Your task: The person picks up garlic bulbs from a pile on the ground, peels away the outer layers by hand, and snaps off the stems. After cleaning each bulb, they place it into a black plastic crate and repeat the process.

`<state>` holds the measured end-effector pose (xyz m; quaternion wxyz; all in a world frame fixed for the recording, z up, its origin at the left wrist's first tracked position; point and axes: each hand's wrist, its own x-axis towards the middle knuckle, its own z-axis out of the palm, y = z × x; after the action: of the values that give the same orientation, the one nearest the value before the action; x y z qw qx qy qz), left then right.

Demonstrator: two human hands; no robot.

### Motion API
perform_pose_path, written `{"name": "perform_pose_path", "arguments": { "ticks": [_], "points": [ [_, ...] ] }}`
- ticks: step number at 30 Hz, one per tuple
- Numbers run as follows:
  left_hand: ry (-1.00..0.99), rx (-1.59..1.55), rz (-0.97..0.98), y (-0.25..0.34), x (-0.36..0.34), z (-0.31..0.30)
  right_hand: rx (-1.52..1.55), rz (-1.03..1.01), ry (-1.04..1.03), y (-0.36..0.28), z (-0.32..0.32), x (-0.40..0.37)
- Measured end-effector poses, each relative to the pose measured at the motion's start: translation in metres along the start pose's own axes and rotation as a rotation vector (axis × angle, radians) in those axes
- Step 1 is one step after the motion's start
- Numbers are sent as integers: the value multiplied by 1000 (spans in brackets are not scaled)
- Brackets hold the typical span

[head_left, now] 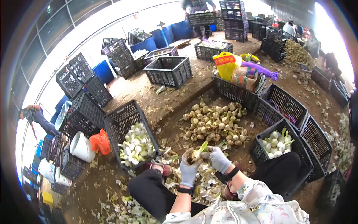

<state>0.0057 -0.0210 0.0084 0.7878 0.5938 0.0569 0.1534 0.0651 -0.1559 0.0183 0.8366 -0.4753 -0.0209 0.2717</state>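
Note:
In its grey-white glove, my left hand (189, 172) is closed round a garlic bulb (195, 154) whose short green stem points up and right. My right hand (219, 159), gloved too, pinches the same bulb near the stem's base; its fingertips are partly hidden. Just beyond both hands lies a heap of unpeeled garlic bulbs (216, 123) with dirty brown skins. White cleaned garlic (138, 143) lies in the black crate (125, 112) on my left. More white bulbs (276, 143) sit in a crate (257, 151) by my right knee. Loose husks (209, 183) cover the ground between my legs.
A black crate with bags (238, 91) stands beyond the heap, other crates (283, 100) to its right. Stacked crates (76, 76), a white bucket (82, 146) and an orange bag (100, 142) are at left. Another person (199, 7) holds a crate at the back.

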Motion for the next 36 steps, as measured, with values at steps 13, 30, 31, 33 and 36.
{"name": "perform_pose_path", "arguments": {
  "ticks": [13, 30, 31, 33, 36],
  "points": [
    [-146, -531, -212, 19, -4, -4, -576, -370, -89, -25, -1, -5],
    [-212, -89, -81, 22, -5, -12, -778, -256, 213, 3, -63, 19],
    [-208, -4, -25, 19, -3, -15, -1314, -187, 208, -4, -51, 8],
    [-195, 177, 19, 13, -2, -18, -1212, -356, 179, -17, -26, -8],
    [-212, 514, 117, 16, -1, -14, -1075, -527, -137, -41, 10, -20]
  ]
}}
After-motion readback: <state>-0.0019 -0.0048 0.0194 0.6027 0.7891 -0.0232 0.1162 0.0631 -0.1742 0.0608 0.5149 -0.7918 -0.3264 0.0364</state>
